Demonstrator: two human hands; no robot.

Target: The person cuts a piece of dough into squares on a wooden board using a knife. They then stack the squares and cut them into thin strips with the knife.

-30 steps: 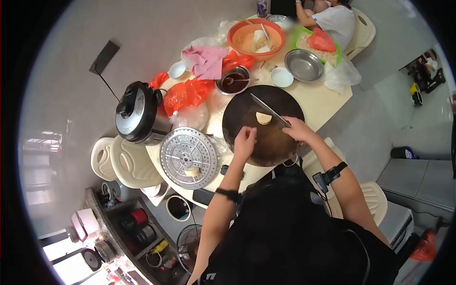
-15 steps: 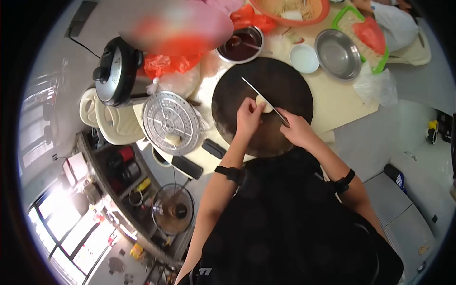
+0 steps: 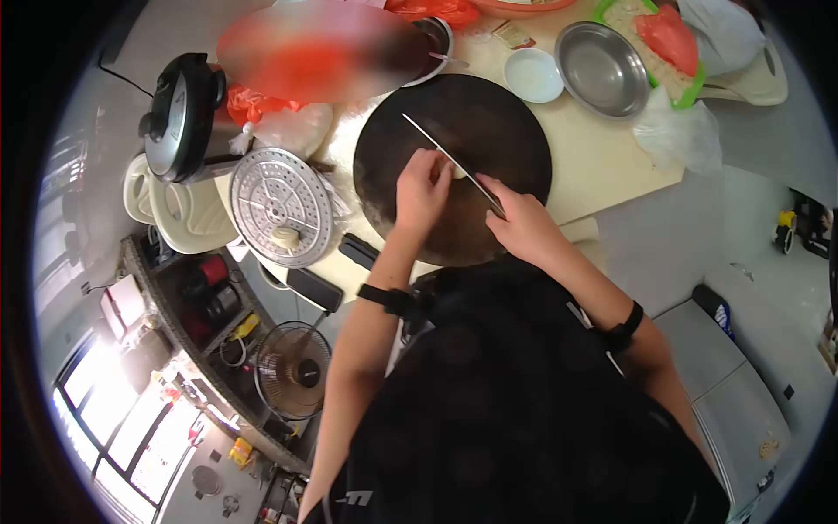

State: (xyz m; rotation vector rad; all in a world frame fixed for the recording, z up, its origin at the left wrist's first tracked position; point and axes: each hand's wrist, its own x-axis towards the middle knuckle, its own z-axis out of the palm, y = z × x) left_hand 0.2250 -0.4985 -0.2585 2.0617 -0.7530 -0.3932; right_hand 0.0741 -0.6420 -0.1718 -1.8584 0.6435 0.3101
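Note:
A large round dark cutting board (image 3: 515, 131) lies under both hands. My right hand (image 3: 521, 217) is closed round the handle of a knife (image 3: 436, 144), whose thin blade slants up and left across the board. On the board beside the blade sits a small pale piece of dough (image 3: 458, 171), mostly covered by fingers and knife. My left hand (image 3: 423, 192) has its fingertips bent together on that piece, close to the blade. At left, a round perforated steamer rack (image 3: 262, 188) carries one pale, bun-like piece (image 3: 285, 237).
Behind the board stand a white bowl (image 3: 533, 75) and a steel basin (image 3: 602, 70). A plastic bag (image 3: 676, 131) hangs near the table's right edge. A phone (image 3: 314, 290) and a black object (image 3: 358, 251) lie at the front left. An electric cooker (image 3: 177, 118) stands further left.
The whole view has shifted, so the table sits higher and further left. My left fingers now cover more of the dough beside the knife. Both hands keep their grip.

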